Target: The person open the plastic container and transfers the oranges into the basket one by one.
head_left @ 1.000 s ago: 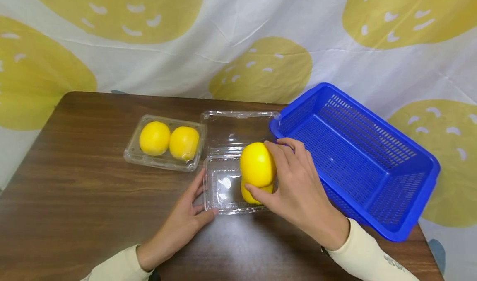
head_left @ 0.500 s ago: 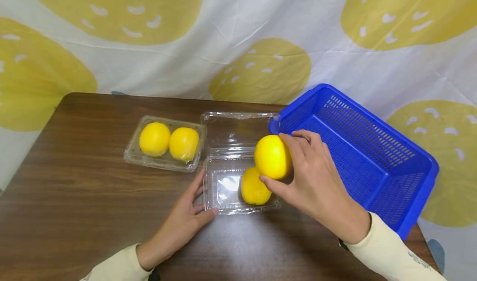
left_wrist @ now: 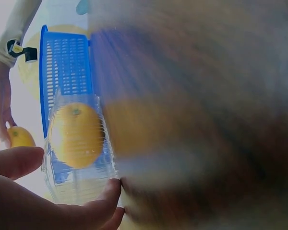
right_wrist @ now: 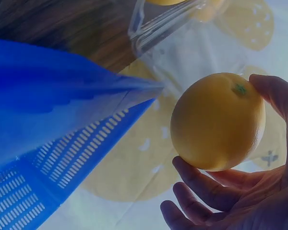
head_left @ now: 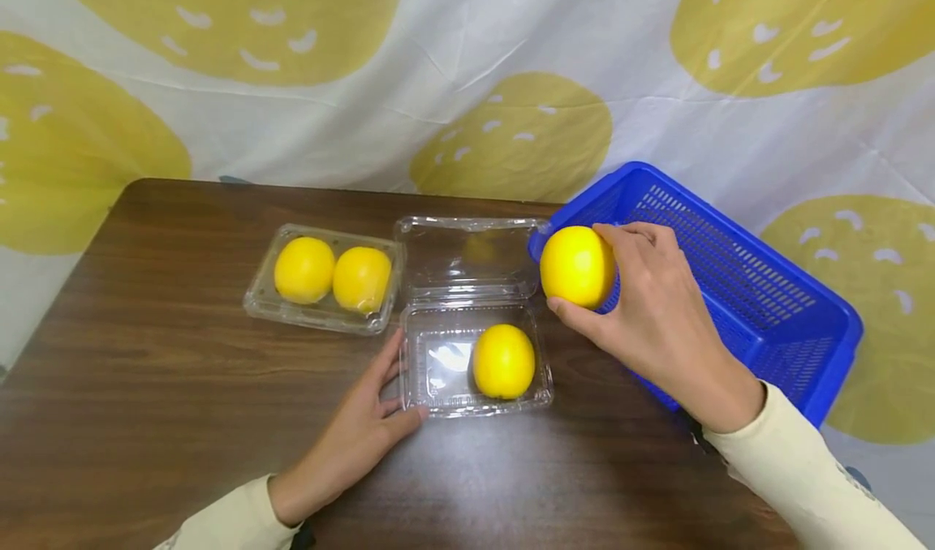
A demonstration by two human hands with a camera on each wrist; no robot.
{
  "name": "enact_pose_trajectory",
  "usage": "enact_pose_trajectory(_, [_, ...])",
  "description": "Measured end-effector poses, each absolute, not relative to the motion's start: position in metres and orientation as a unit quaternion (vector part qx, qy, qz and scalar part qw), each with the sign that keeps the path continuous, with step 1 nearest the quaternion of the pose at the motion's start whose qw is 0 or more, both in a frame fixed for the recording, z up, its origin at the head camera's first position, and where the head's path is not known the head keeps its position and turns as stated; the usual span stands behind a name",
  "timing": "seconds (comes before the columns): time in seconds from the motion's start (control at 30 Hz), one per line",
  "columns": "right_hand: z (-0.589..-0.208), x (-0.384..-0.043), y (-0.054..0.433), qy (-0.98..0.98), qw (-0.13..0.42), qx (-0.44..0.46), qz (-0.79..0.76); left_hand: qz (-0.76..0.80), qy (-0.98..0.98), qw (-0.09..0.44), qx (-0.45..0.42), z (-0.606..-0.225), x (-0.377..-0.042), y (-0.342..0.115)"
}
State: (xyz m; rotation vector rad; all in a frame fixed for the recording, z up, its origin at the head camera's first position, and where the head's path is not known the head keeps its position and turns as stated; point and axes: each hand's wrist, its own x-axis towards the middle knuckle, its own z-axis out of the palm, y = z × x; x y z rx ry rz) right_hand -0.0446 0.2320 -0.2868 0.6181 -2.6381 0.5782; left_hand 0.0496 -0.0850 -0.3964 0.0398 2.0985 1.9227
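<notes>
Nearer the blue basket at the right edge of the table, the right hand grips a roundish orange near the basket's left corner, most of the basket lying rightward, while the left hand rests loosely extended fingers against the open box's left edge.

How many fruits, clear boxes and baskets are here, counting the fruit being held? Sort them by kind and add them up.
Oranges: 4, one held by the right hand
Clear plastic boxes: 2
Blue slotted basket: 1
Total: 7
</notes>
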Motion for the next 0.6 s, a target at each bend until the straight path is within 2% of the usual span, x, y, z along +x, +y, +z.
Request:
enact_pose_trajectory(0.33, [-0.282, -0.062, 0.246, -0.959, 0.113, 0.161, 0.204, 0.669, 0.728, 0.15, 0.014, -0.395, 0.048, -0.084])
enact_pose_trajectory(0.6, [-0.281, -0.073, 0.257, -0.966, 0.094, 0.138, 0.197, 0.67, 0.727, 0.151, 0.015, -0.395, 0.048, -0.082])
